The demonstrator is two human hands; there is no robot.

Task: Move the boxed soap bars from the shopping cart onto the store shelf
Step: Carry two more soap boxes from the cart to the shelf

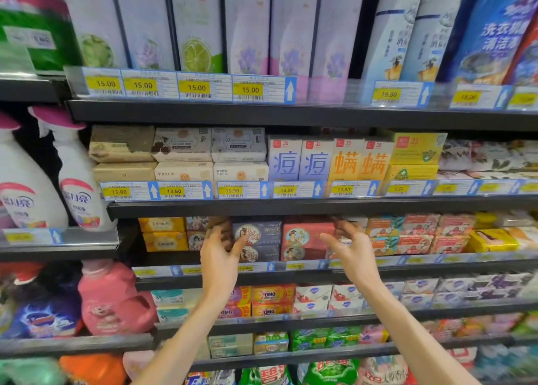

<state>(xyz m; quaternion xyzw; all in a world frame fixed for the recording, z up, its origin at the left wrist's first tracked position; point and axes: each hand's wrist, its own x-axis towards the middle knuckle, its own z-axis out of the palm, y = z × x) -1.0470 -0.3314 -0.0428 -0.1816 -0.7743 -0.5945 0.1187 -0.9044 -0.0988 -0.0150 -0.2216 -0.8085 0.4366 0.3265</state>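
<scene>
Boxed soap bars stand in stacked rows on the middle shelf [291,278]. Two dark blue boxes [262,233] with a figure print sit one on the other, and red boxes [308,240] stand to their right. My left hand [219,256] reaches up at the left side of the blue boxes, fingers spread, its thumb near their front face. My right hand [350,252] is raised at the right side of the red boxes with straight fingers and holds nothing. Whether either hand touches a box is unclear through the blur. The shopping cart is out of view.
Yellow boxes [164,233] stand left of my left hand and orange-pink boxes [419,233] right of my right hand. The shelf above [291,205] overhangs closely with price tags. More soap fills the shelves below, with detergent bottles [113,297] at the left.
</scene>
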